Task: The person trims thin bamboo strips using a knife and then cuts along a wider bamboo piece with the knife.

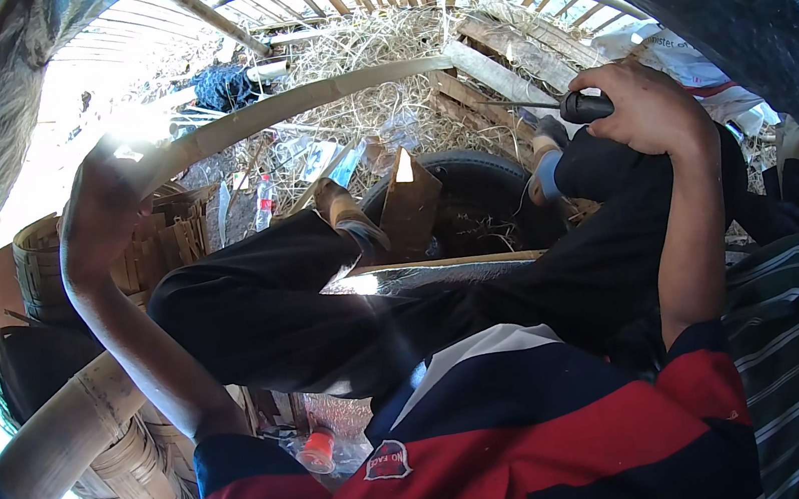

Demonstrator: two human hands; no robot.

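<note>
My left hand [102,213], off to the left of the tyre [501,176], has its fingers curled in around one end of a bamboo strip [300,103], though glare washes out some of their outline; my right hand [648,106], to the right of the tyre and beyond it, has its fingers wrapped around the dark handle of a thin-shafted tool [587,106], the shaft pointing left; the strip is pale, flat and smooth-looking, and shows as a long shallow arch on the far side of the tyre, over straw [333,51]; I cannot tell whether the shaft touches it.
</note>
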